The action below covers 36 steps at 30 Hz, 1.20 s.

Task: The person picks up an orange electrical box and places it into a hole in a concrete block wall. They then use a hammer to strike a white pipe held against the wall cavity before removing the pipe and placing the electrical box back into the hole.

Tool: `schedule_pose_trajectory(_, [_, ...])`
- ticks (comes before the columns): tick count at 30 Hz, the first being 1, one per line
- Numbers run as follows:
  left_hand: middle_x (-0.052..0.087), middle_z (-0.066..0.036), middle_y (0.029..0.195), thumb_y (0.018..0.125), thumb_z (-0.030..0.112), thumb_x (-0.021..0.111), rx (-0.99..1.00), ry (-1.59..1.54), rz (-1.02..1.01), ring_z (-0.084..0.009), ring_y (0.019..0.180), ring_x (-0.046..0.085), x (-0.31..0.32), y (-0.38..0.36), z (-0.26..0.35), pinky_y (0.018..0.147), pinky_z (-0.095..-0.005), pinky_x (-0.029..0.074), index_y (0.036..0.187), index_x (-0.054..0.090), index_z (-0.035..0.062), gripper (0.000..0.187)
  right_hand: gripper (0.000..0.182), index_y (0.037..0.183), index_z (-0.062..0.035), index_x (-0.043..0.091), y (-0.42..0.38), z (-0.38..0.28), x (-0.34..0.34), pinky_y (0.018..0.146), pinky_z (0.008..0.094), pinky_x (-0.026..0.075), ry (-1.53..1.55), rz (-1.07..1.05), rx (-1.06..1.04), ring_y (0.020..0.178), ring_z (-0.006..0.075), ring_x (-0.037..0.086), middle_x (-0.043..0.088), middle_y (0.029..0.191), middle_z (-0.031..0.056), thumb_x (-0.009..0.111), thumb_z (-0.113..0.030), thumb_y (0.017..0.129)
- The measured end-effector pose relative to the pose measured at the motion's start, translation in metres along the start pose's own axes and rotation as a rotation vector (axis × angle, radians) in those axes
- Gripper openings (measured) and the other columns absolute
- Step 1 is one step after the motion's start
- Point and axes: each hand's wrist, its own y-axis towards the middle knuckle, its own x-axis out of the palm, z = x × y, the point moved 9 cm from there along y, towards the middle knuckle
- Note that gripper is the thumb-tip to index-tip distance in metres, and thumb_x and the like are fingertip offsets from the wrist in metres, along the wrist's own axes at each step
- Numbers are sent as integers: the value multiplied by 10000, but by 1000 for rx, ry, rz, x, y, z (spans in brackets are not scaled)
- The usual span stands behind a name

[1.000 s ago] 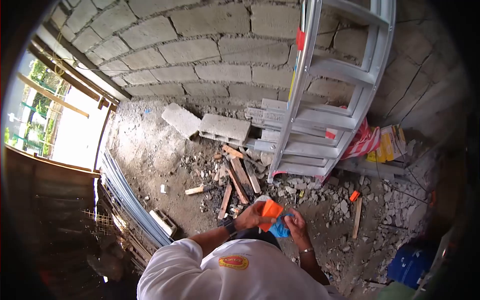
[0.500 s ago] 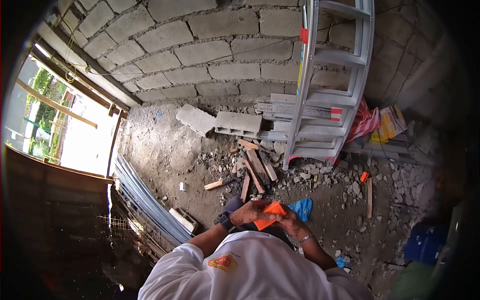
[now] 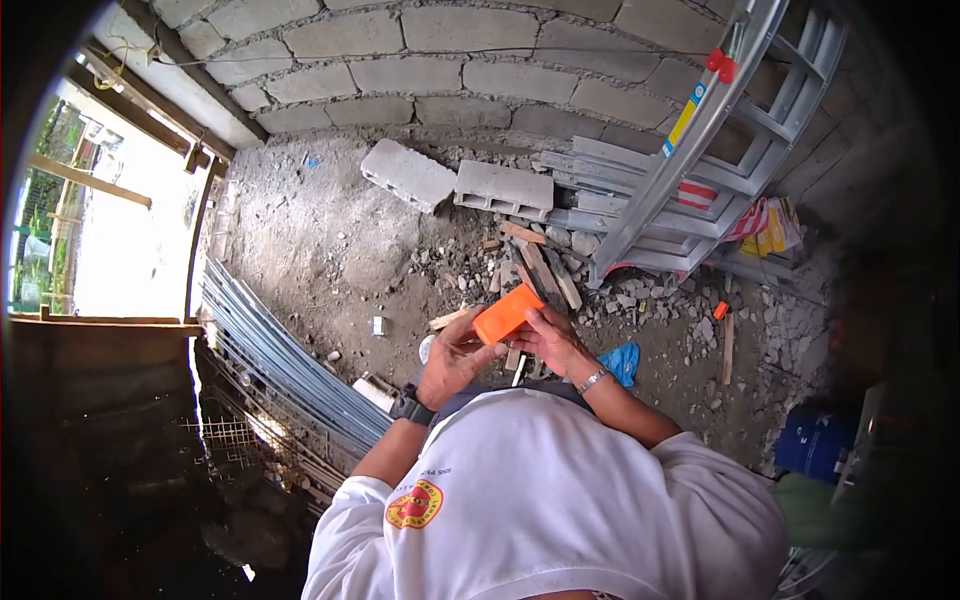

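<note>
In front of my body I hold a small rectangular orange plastic box (image 3: 508, 313), tilted, in both hands. My left hand (image 3: 452, 362), with a dark watch on the wrist, grips its lower left end between thumb and fingers. On the other side, my right hand (image 3: 553, 343) has its thumb against the right end and its fingers curled underneath. Whatever the box's underside looks like is hidden. A blue plastic bag (image 3: 622, 364) lies on the ground just right of my right hand.
Wood scraps (image 3: 545, 275) and rubble lie ahead, near two hollow blocks (image 3: 503, 190). An aluminium ladder (image 3: 690, 165) leans at the right by a block wall. Long metal bars (image 3: 290, 355) lie left. A smaller orange piece (image 3: 721, 310) and a blue container (image 3: 818, 440) are at right.
Both hands have moved forward and up with the orange box, and its broad face now shows more. My view has shifted, and the ladder appears more tilted and farther right.
</note>
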Motion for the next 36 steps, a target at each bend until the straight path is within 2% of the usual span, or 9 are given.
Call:
schedule_pose_trajectory(5, [598, -156, 1185, 790, 103, 750, 34, 40, 63, -200, 1056, 598, -84, 10, 57, 901, -321, 489, 1377, 365, -9, 711, 466, 1216, -158, 497, 48, -10, 80, 826, 331, 489, 37, 66, -49, 943, 164, 611, 604, 1070, 45, 648, -418, 860])
schedule_pose_trajectory(10, [592, -115, 1130, 759, 122, 780, 177, 73, -8, -181, 1024, 607, -91, 56, 91, 836, -298, 517, 1338, 425, -22, 694, 467, 1260, -169, 483, 65, -41, 112, 902, 370, 467, 82, 34, -50, 1043, 180, 578, 589, 1158, 51, 605, -418, 885])
schedule_pose_trajectory(15, [537, -151, 1208, 750, 246, 792, 96, 172, -116, -227, 1069, 585, -88, 112, 112, 864, -318, 499, 1339, 424, -24, 744, 449, 1192, -137, 522, 96, -97, 103, 856, 344, 496, 68, 128, -163, 991, 164, 601, 603, 1115, 41, 629, -427, 867])
schedule_pose_trajectory(17, [492, -209, 1276, 719, 360, 798, 299, 606, -171, -299, 1146, 537, -84, 141, 157, 917, -354, 469, 1337, 426, -24, 817, 409, 1154, -139, 547, 111, -123, 84, 808, 316, 507, 78, 181, -239, 927, 149, 621, 631, 1052, 40, 628, -421, 869])
schedule_pose_trajectory(20, [424, -215, 1367, 703, 360, 809, 497, 915, -178, -307, 1266, 432, -87, 200, 245, 1006, -394, 398, 1355, 413, 11, 838, 386, 1111, -136, 568, 149, -187, 38, 752, 298, 514, 141, 240, -364, 832, 146, 642, 659, 966, 35, 631, -428, 866])
schedule_pose_trajectory(27, [428, -229, 1353, 729, 475, 746, 1127, 1594, -9, -383, 1263, 411, -54, 424, 460, 1006, -458, 392, 1269, 493, 16, 752, 482, 1053, -105, 564, 257, -400, -60, 714, 306, 523, 380, 350, -729, 783, 159, 638, 653, 898, 60, 674, -505, 808])
schedule_pose_trajectory(31, [402, -205, 1389, 772, 474, 705, 1492, 1835, 91, -391, 1313, 339, -45, 559, 535, 1034, -505, 340, 1329, 445, 65, 739, 530, 1074, -74, 567, 291, -527, -63, 744, 313, 518, 365, 376, -819, 812, 178, 627, 641, 908, 81, 669, -519, 806])
schedule_pose_trajectory(34, [325, -134, 1467, 825, 495, 623, 1506, 2003, 171, -336, 1377, 245, -54, 642, 568, 1096, -521, 208, 1406, 365, 121, 738, 587, 1111, -39, 541, 342, -613, -78, 776, 338, 520, 327, 365, -801, 844, 212, 626, 629, 945, 121, 673, -520, 802])
schedule_pose_trajectory(36, [305, -115, 1485, 802, 539, 620, 1660, 1966, 211, -314, 1397, 211, -82, 674, 564, 1114, -510, 164, 1427, 345, 148, 787, 597, 1077, -52, 561, 363, -665, -84, 735, 338, 533, 311, 404, -860, 796, 205, 624, 628, 912, 117, 724, -523, 749])
